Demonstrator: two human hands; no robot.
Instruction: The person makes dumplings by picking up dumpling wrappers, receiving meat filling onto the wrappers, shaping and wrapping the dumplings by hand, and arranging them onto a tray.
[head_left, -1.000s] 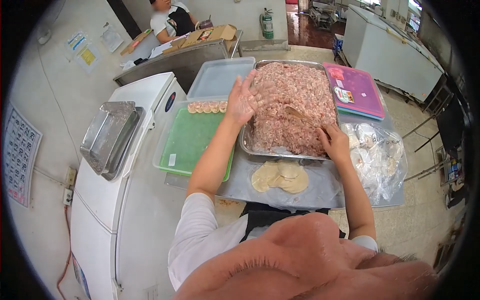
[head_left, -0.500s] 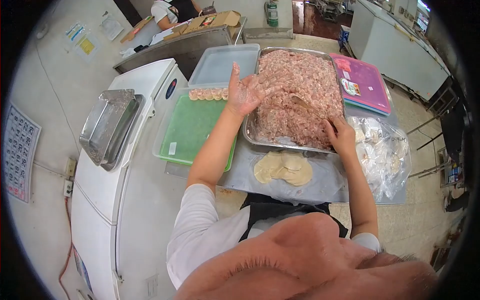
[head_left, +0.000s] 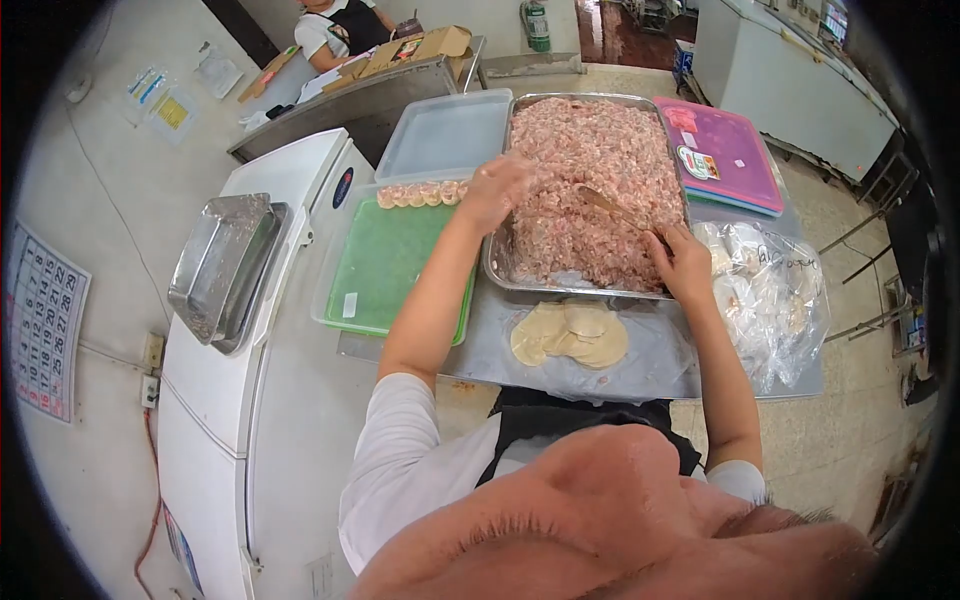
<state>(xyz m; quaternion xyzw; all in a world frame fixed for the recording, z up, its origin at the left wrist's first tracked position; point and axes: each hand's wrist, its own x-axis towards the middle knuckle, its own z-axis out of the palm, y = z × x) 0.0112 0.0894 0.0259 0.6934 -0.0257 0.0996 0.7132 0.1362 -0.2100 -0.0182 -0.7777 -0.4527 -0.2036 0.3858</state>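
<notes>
My left hand (head_left: 495, 195) is at the left rim of a large metal tray (head_left: 590, 290) heaped with ground meat (head_left: 590, 150). Its fingers are curled and partly blurred; whatever is inside them cannot be made out. Over the tray's lower right part, my right hand (head_left: 682, 258) grips the end of a wooden spatula (head_left: 605, 204), whose blade rests on the meat. Round pale dough wrappers (head_left: 590, 345) overlap on plastic in front of the tray. A row of small filled pieces (head_left: 420, 193) lines the top of a green-based container (head_left: 395, 265) at the left.
Behind the green one is a clear container (head_left: 445, 135). To the right are a purple lid (head_left: 730, 160) and a plastic bag (head_left: 765, 300) of white items. Metal pans (head_left: 225, 270) sit on the white freezer (head_left: 200, 400). Another person (head_left: 340, 30) is at a far counter.
My left hand has gone from spread, palm up, to curled fingers. My right hand keeps the spatula over the meat, with little movement. The view has shifted slightly.
</notes>
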